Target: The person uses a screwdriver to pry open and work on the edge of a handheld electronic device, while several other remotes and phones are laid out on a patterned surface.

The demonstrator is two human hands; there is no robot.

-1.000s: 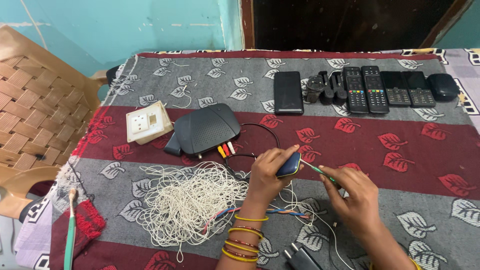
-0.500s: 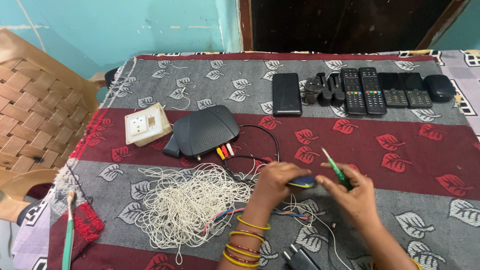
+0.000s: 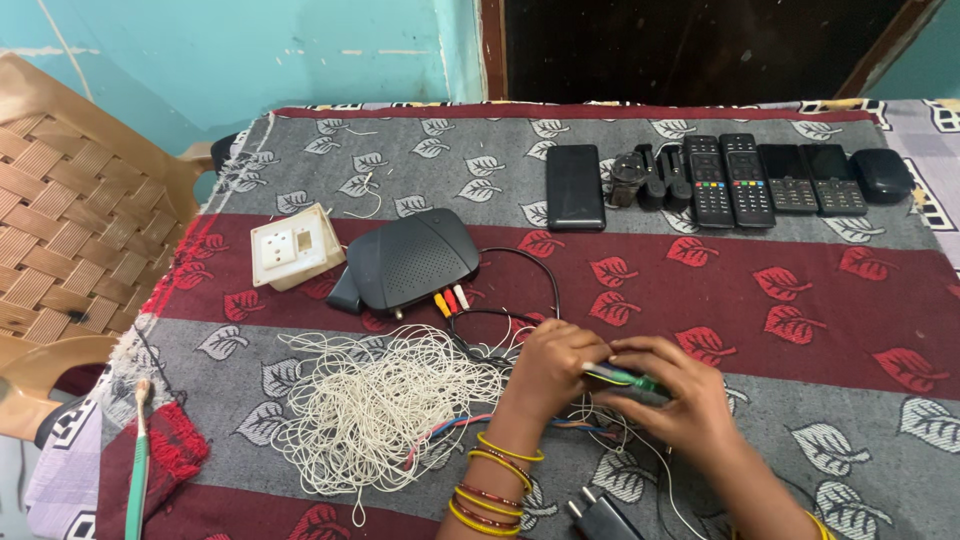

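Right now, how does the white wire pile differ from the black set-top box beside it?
The wire pile is white, loose and tangled, spreading wide over the cloth; the box is black, solid and smooth, with a curved top. The pile lies next to the left hand; the box sits farther away, with coloured plugs in its edge. Both rest on the leaf-patterned cloth.

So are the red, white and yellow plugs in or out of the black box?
In. The coloured plugs sit pushed into the black set-top box's edge, with their black cable looping away.
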